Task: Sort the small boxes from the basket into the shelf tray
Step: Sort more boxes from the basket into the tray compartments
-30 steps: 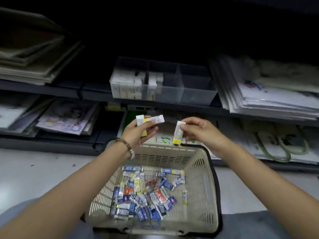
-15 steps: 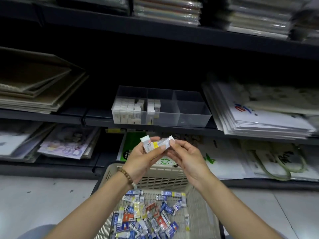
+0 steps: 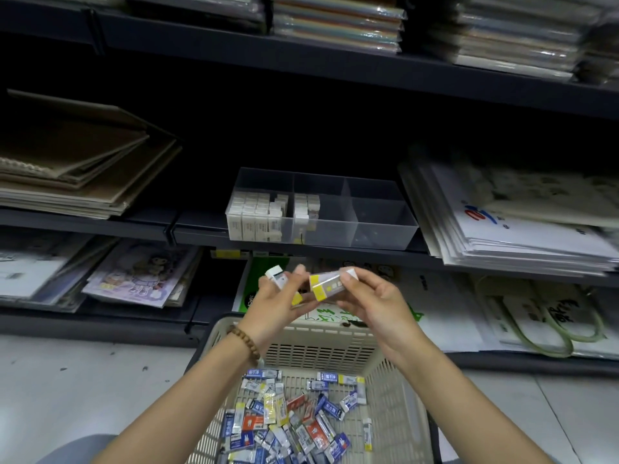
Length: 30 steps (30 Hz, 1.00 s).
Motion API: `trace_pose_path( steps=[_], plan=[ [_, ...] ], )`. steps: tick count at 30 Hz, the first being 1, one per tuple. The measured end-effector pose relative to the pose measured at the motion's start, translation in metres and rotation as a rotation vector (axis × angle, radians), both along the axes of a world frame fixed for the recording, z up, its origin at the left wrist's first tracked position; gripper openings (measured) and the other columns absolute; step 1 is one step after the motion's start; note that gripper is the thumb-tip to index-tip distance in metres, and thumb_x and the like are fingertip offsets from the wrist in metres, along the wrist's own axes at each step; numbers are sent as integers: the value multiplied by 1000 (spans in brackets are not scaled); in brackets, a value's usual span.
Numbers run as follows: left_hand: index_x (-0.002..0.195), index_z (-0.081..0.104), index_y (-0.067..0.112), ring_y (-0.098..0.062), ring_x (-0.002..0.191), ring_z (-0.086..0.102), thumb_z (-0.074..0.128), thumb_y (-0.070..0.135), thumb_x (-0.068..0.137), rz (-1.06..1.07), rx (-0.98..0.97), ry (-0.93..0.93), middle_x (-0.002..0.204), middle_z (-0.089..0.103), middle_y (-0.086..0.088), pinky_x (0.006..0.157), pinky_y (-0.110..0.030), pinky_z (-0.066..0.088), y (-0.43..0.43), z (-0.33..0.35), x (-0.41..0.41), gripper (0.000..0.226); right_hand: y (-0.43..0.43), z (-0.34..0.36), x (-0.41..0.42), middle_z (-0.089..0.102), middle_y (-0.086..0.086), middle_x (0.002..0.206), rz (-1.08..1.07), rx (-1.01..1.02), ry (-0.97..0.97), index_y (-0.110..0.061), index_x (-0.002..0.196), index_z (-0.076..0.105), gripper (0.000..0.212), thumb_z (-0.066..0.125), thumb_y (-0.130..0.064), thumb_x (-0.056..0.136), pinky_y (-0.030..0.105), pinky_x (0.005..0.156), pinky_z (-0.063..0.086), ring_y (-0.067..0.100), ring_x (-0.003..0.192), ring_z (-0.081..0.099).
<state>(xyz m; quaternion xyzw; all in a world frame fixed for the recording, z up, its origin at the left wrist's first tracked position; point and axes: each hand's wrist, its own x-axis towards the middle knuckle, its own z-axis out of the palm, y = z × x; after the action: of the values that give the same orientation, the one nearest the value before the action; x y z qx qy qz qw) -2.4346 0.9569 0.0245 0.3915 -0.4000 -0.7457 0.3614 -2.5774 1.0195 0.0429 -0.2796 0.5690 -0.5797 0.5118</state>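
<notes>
My left hand (image 3: pixel 278 308) holds a small white-and-yellow box (image 3: pixel 277 277) above the far rim of the beige basket (image 3: pixel 321 343). Beside it my right hand (image 3: pixel 371 304) pinches a second white-and-yellow box (image 3: pixel 326 287), lying crosswise and close to my left fingertips. Several small blue, red and yellow boxes (image 3: pixel 288 420) lie loose in the basket below. The clear divided shelf tray (image 3: pixel 385 226) sits on the shelf above my hands. Its left compartment is packed with white boxes (image 3: pixel 256 214), the middle one has a few, the right one looks bare.
Stacks of brown paper pads (image 3: pixel 83 169) lie on the shelf left of the tray and white printed bags (image 3: pixel 522 222) on the right. Picture books (image 3: pixel 140 272) and tote bags (image 3: pixel 542 316) fill the lower shelf. Wrapped paper packs (image 3: pixel 338 21) sit on the top shelf.
My right hand brought its box up to the left hand, and the two boxes now sit side by side. The view has tilted up, showing more shelf and less basket.
</notes>
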Motion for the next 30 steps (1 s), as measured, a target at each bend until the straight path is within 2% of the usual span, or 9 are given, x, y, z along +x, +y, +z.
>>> trace_pose_path(
  steps=[3, 6, 9, 13, 16, 20, 24, 27, 30],
  plan=[
    [102, 47, 7, -26, 88, 68, 46, 24, 96, 44, 157, 18, 120, 54, -16, 76, -33, 57, -9, 3, 5, 17, 0, 8, -10, 74, 5, 94, 62, -52, 122, -14, 106, 65, 22, 64, -21, 85, 19, 67, 55, 14, 79, 70],
    [110, 56, -4, -27, 91, 67, 48, 42, 91, -73, 215, -16, 113, 59, -21, 72, -30, 58, -10, 4, 9, 51, 3, 10, -13, 74, 8, 88, 155, -65, 200, -9, 103, 65, 21, 67, -17, 83, 19, 63, 54, 12, 71, 68],
    [114, 62, 6, -19, 100, 67, 55, 52, 76, -328, 95, -64, 110, 69, -12, 75, -22, 55, -5, 4, 11, 61, 3, 7, -11, 71, 8, 81, 205, -42, 232, -6, 102, 67, 22, 70, -14, 81, 19, 62, 54, 10, 62, 64],
    [120, 59, 16, -19, 109, 62, 67, 31, 77, -504, -178, -133, 115, 67, -6, 92, -26, 50, -1, 0, 12, 47, 2, 5, -10, 72, 1, 74, 186, -41, 253, -12, 98, 70, 18, 71, -14, 80, 17, 60, 53, 8, 59, 63],
    [120, 59, 20, -13, 104, 63, 67, 12, 81, -521, -300, -176, 113, 68, -3, 91, -23, 50, -1, 1, 13, 40, 3, 3, -9, 73, 1, 80, 189, -67, 280, -13, 104, 70, 22, 70, -13, 82, 17, 62, 54, 8, 61, 65],
    [121, 51, 18, -11, 99, 64, 65, 4, 82, -513, -344, -199, 111, 67, -5, 85, -20, 51, 0, 0, 12, 43, 3, 0, -4, 58, 7, 110, 202, -96, 352, -20, 110, 66, 26, 63, -10, 86, 19, 70, 57, 13, 75, 70],
    [112, 41, 6, -16, 91, 65, 67, 3, 80, -409, -293, -208, 105, 68, -12, 82, -26, 54, -8, -2, 14, 42, 2, 2, -6, 67, 6, 109, 224, -63, 267, -20, 122, 58, 33, 60, -12, 89, 21, 76, 57, 15, 83, 71],
    [111, 47, 6, -10, 84, 67, 70, 6, 78, -397, -344, -186, 102, 68, -8, 69, -17, 51, -14, 1, 15, 40, 0, 6, -6, 69, 7, 110, 234, -64, 195, -13, 127, 56, 38, 61, -15, 89, 21, 78, 57, 17, 90, 70],
    [110, 56, 12, -10, 88, 68, 73, 8, 76, -330, -394, -178, 104, 65, -1, 74, -17, 52, -21, 7, 14, 38, -8, 13, -7, 67, 8, 115, 254, -83, 145, -12, 123, 58, 35, 61, -15, 88, 21, 79, 56, 19, 97, 69]
  ],
)
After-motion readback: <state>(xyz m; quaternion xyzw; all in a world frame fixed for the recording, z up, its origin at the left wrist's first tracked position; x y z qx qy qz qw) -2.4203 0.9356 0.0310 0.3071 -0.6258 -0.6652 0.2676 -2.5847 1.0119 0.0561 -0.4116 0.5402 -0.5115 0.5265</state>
